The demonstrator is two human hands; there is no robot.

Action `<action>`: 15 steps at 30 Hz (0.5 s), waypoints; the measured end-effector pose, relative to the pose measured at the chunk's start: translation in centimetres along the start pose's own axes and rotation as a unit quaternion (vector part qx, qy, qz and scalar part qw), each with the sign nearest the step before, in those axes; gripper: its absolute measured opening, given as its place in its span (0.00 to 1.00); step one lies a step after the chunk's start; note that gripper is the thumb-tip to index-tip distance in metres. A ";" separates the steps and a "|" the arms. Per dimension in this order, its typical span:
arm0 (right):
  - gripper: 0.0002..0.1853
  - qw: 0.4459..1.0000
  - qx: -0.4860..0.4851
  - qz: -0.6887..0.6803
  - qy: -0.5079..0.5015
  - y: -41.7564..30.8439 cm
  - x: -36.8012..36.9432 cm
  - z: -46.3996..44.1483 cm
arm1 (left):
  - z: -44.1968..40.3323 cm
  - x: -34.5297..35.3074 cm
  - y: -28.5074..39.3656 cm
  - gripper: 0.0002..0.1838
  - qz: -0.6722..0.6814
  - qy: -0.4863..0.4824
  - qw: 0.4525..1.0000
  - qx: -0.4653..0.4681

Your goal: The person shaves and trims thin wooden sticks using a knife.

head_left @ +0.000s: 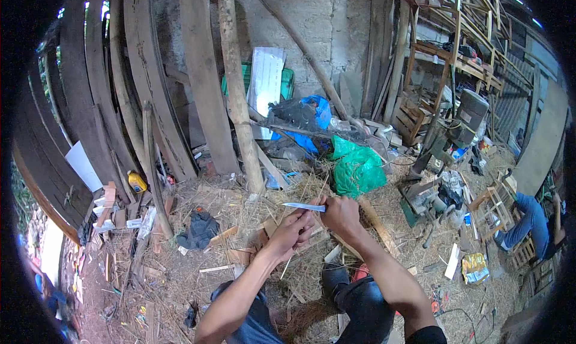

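My right hand (339, 215) is closed around the handle of a knife (303, 206). Its pale blade points left, across the top of my left hand (293, 232), whose fingers are curled closed. A thin light stick (287, 268) shows just below my left fingers and seems to run up through them, close to the blade. Most of the stick and the knife's handle are hidden by my hands. Both hands are held close together in front of my knees.
Straw and wood scraps cover the ground. Ahead are a green plastic bag (358, 169), a wooden post (238, 92) and leaning planks (207, 86). A dark cloth (199, 229) lies to the left. At right are a machine (459, 125) and a seated person's leg (528, 224).
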State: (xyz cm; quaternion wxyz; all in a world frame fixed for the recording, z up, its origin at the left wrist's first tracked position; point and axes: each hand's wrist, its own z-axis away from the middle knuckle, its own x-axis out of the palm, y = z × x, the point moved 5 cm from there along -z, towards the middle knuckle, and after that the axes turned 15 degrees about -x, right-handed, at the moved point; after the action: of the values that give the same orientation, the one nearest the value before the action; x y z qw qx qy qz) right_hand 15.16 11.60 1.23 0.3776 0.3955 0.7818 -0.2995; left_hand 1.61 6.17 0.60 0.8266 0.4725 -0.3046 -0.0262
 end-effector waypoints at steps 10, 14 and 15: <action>0.20 0.989 0.126 0.056 -0.047 4.2 -0.6 0.1 | -1.3 -0.5 -0.4 0.25 -0.037 -0.034 0.999 -0.016; 0.20 0.983 0.165 0.067 -0.033 6.6 -0.4 0.9 | -1.7 -1.0 -0.8 0.25 -0.043 -0.037 0.998 -0.021; 0.20 0.984 0.162 0.066 -0.033 7.8 -0.4 1.2 | -1.2 -0.9 -0.6 0.25 -0.042 -0.036 0.998 -0.019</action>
State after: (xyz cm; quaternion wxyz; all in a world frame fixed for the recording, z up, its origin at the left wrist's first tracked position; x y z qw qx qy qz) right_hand 22.30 14.47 -0.44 0.3532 0.4925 0.6818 -0.4096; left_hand 1.69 7.01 -0.75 0.8222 0.4679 -0.3130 -0.0840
